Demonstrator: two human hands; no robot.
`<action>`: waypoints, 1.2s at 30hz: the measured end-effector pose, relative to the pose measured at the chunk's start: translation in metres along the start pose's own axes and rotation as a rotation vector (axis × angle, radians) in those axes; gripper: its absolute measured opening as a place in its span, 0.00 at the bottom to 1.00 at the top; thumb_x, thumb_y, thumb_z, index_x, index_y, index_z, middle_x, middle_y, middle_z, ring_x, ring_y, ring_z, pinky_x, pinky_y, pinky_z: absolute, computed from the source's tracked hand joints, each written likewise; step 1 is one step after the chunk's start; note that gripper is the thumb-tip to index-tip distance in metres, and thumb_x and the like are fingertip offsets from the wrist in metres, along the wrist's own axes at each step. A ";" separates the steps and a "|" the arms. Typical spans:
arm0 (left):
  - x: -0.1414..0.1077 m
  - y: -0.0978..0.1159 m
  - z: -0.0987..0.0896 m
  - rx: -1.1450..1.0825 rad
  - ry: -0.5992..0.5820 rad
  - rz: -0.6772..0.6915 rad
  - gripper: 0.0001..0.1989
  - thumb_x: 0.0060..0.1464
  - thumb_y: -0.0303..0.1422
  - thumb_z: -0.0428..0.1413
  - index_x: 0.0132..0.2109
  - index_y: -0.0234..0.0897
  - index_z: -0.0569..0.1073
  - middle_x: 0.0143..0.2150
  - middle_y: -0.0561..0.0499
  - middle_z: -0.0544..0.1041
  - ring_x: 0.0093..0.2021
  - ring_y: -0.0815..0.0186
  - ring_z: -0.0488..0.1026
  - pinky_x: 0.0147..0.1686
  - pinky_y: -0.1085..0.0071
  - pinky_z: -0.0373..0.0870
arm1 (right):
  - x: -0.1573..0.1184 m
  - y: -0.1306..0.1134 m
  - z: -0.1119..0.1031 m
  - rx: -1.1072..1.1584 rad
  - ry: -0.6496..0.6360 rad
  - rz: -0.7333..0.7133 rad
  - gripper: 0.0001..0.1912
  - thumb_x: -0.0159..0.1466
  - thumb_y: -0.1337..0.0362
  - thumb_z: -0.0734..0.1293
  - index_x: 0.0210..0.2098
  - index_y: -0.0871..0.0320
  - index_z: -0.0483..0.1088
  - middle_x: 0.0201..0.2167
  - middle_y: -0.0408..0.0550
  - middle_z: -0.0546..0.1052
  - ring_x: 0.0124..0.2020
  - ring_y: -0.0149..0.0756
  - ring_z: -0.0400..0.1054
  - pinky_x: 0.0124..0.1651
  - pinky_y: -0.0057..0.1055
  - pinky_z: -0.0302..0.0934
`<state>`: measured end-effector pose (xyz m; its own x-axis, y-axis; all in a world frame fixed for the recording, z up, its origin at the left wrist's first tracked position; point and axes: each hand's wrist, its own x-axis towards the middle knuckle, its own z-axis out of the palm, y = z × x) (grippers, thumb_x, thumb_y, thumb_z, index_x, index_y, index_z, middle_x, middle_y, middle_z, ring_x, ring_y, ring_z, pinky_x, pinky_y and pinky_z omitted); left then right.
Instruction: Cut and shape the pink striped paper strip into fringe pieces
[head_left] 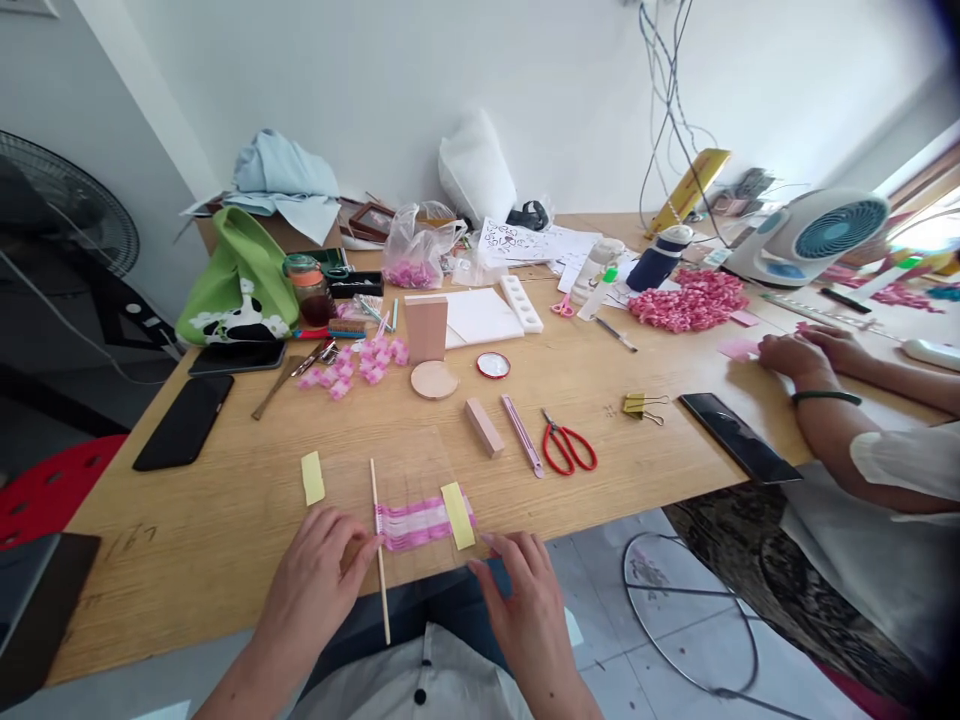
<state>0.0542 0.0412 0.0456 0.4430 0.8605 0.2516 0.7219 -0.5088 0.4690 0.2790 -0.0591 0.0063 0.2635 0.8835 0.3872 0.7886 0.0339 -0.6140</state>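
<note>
A strip of pink-and-white pleated fabric [420,523] lies on a clear sheet [409,455] at the table's front edge. Across the strip's left end rests a thin wooden stick [382,590], its lower end reaching past the table. My left hand [319,570] is closed, thumb and index finger meeting at the stick beside the fabric. A yellow paper piece [458,516] lies over the strip's right end. Just right of it my right hand [529,600] is open, thumb and fingers apart, near the sheet's edge. Another yellow piece [313,478] lies above my left hand.
Beyond the sheet lie red-handled scissors [568,448], a pink cutter [523,437], a pinkish block [484,428] and pink flowers [360,365]. A black phone [184,422] is at left. Another person's hands [799,352] work at right, near a dark phone [739,437].
</note>
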 end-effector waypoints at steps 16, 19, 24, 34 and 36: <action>0.006 0.012 0.013 0.002 0.043 0.144 0.09 0.59 0.40 0.54 0.38 0.41 0.73 0.38 0.46 0.74 0.43 0.56 0.69 0.42 0.60 0.68 | 0.006 -0.008 0.004 -0.041 0.026 0.003 0.08 0.67 0.70 0.60 0.38 0.54 0.70 0.31 0.46 0.69 0.34 0.37 0.63 0.35 0.33 0.58; 0.012 0.020 0.024 0.076 -0.002 0.265 0.14 0.59 0.36 0.54 0.52 0.40 0.71 0.52 0.44 0.72 0.57 0.52 0.64 0.54 0.54 0.65 | 0.006 -0.008 0.005 -0.065 0.047 -0.012 0.08 0.67 0.71 0.60 0.37 0.54 0.69 0.30 0.45 0.69 0.33 0.36 0.62 0.35 0.33 0.58; 0.021 0.038 0.044 0.230 -0.116 0.329 0.23 0.58 0.34 0.55 0.59 0.35 0.65 0.63 0.41 0.65 0.66 0.51 0.56 0.61 0.49 0.60 | 0.005 -0.006 0.006 -0.052 0.103 -0.060 0.07 0.66 0.73 0.62 0.37 0.56 0.69 0.31 0.46 0.68 0.33 0.36 0.59 0.35 0.34 0.57; 0.035 0.060 0.056 0.336 -0.162 0.327 0.22 0.58 0.31 0.54 0.59 0.30 0.66 0.63 0.37 0.65 0.66 0.48 0.57 0.61 0.47 0.61 | 0.004 -0.007 0.010 -0.038 0.111 -0.081 0.08 0.64 0.75 0.64 0.40 0.57 0.69 0.34 0.48 0.70 0.35 0.36 0.60 0.36 0.35 0.60; 0.034 0.060 0.057 0.340 -0.163 0.319 0.22 0.58 0.30 0.54 0.58 0.29 0.67 0.63 0.37 0.66 0.66 0.48 0.58 0.60 0.47 0.61 | 0.004 -0.006 0.011 -0.034 0.115 -0.086 0.08 0.64 0.75 0.64 0.40 0.58 0.69 0.34 0.48 0.71 0.35 0.36 0.60 0.36 0.35 0.60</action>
<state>0.1425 0.0385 0.0338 0.7280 0.6591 0.1889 0.6574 -0.7492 0.0805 0.2691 -0.0508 0.0041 0.2545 0.8187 0.5148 0.8290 0.0894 -0.5520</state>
